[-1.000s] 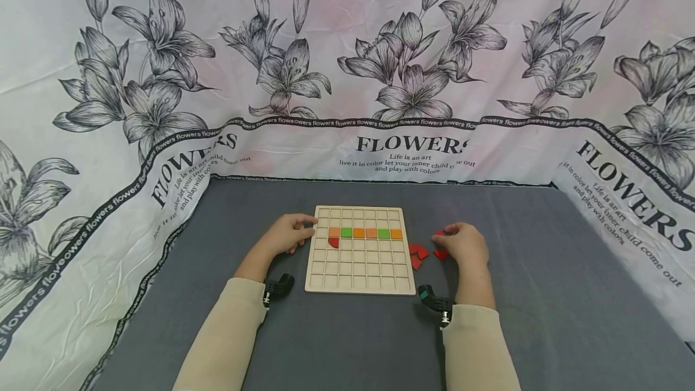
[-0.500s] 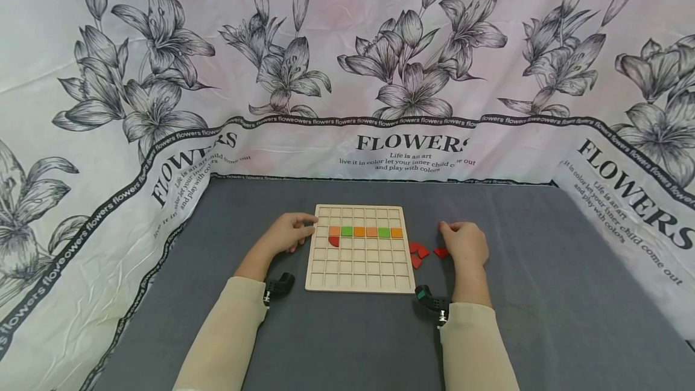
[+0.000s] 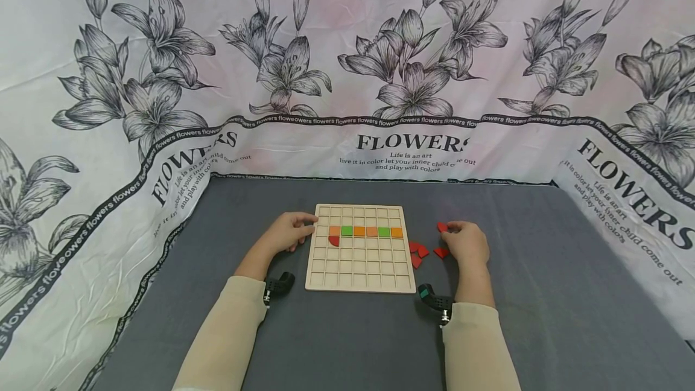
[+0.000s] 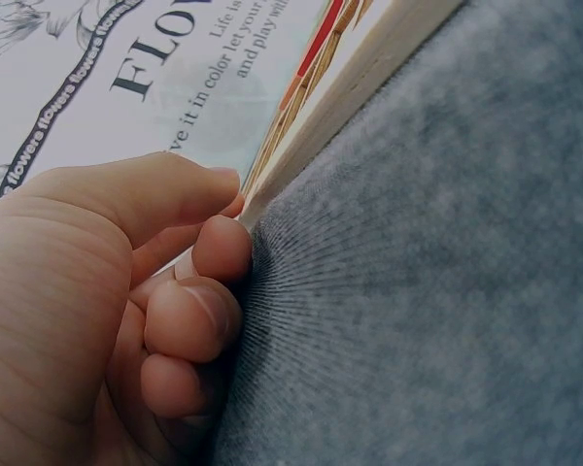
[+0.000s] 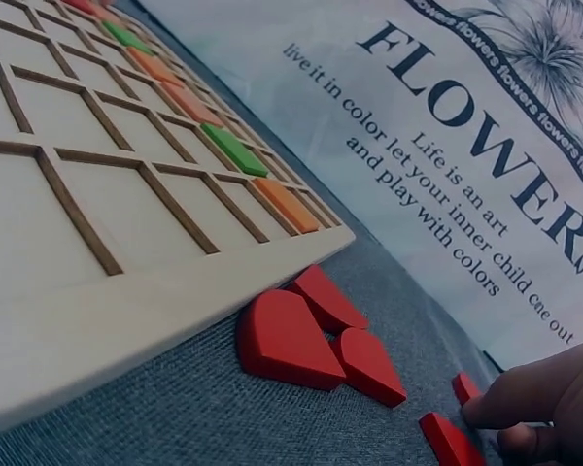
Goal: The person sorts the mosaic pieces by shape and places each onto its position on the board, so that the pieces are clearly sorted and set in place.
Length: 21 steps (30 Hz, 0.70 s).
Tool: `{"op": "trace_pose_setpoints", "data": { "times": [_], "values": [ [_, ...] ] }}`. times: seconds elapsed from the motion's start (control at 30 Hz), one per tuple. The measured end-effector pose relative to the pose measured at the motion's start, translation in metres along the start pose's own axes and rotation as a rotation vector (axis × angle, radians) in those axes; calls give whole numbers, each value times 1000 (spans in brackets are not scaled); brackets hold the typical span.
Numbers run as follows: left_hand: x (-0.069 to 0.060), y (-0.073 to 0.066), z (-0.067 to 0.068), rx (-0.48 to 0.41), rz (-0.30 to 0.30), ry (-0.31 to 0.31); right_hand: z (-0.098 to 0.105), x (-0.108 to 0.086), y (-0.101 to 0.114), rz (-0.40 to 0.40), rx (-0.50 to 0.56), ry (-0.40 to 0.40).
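Observation:
A light wooden grid board [image 3: 361,279] lies flat on the grey cloth. My left hand [image 3: 286,233] is at its left edge. In the left wrist view, the thumb and curled index finger of that hand [image 4: 126,262] pinch the board's rim [image 4: 316,131]. Right of the board, my right hand [image 3: 466,241] pinches a red quarter-round piece [image 3: 442,226] by its near edge. The right wrist view shows only fingertips [image 5: 505,398] and part of that piece [image 5: 464,388]. Another red piece [image 3: 440,253] lies just below those fingers.
Three red pieces [image 3: 416,262] cluster by the board's right edge. One row of the grid holds orange and green squares [image 3: 346,232]. Below its left end sits a dark red quarter-round piece [image 3: 333,241]. A flower-printed curtain [image 3: 412,155] bounds the back and sides.
The red piece at my right fingertips has moved slightly away from me and shows more of its surface. My left hand and the board stay in place.

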<state>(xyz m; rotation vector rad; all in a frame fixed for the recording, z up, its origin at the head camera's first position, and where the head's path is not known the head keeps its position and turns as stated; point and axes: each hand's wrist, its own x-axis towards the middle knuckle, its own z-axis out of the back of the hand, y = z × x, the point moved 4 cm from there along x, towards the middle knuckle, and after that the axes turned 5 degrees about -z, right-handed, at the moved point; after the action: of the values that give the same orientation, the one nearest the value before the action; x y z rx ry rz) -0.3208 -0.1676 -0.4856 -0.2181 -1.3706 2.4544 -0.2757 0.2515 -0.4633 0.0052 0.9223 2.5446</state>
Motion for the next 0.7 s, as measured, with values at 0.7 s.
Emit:
{"op": "trace_pose_setpoints", "data": {
  "times": [0.7],
  "values": [
    [0, 0, 0, 1, 16, -16, 13, -23, 57, 248, 149, -77]
  ]
}}
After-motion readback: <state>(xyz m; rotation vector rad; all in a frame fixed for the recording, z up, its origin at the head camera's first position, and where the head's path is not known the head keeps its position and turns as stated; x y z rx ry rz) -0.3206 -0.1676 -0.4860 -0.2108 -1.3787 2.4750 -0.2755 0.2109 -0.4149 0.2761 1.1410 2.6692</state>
